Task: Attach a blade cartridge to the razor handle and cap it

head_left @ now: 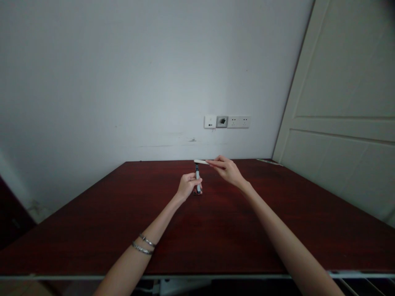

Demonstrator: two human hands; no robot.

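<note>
A small upright stand with a white stem, dark joint and flat white top piece, probably a folding phone stand [198,176], is above the dark red table [123,230]. My left hand [187,185] is closed around its stem, thumb across the front. At the top, my right hand [226,168] pinches the right end of the white top piece [201,162], which lies roughly level. A dark-edged base shows below my left fingers. Whether that base rests on the tabletop I cannot tell.
Behind the table rises a white wall [138,82] with sockets and switches [238,122]. A pale panelled door [342,107] borders the right side. A thin whitish strip [268,162] lies at the table's back right corner. Two silver bracelets [143,245] circle my left forearm.
</note>
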